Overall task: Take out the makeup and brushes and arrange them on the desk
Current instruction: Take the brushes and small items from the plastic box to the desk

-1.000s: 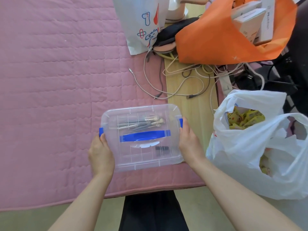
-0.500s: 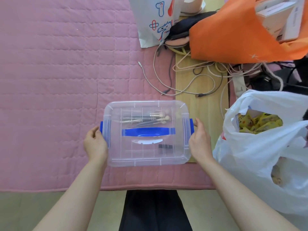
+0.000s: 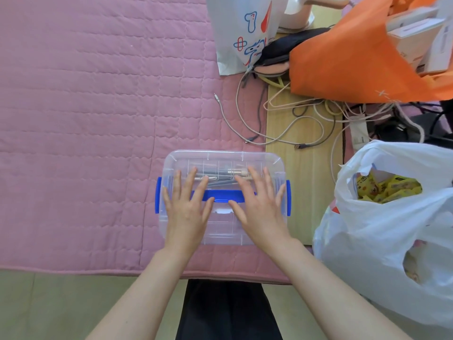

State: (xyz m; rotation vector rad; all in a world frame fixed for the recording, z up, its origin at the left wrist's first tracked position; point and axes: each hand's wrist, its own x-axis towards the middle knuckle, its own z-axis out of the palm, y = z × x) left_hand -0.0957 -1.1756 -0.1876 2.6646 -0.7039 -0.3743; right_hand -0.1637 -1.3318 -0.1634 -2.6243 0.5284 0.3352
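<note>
A pink quilt (image 3: 85, 119) covers most of the wooden desk (image 3: 302, 192). On it lie a clear box (image 3: 220, 157), loose cables (image 3: 301, 146), a printed white bag (image 3: 235, 33) and an orange bag (image 3: 343, 65).

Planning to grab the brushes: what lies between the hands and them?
The clear lid; left hand and right hand lie flat on it, brushes underneath. Head view.

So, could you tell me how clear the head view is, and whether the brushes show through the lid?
Head view: even light, faint shadows; brushes show hazily through the clear lid; top-right boxes are blurred; wide-angle slightly bows the mat quilt lines.
</note>
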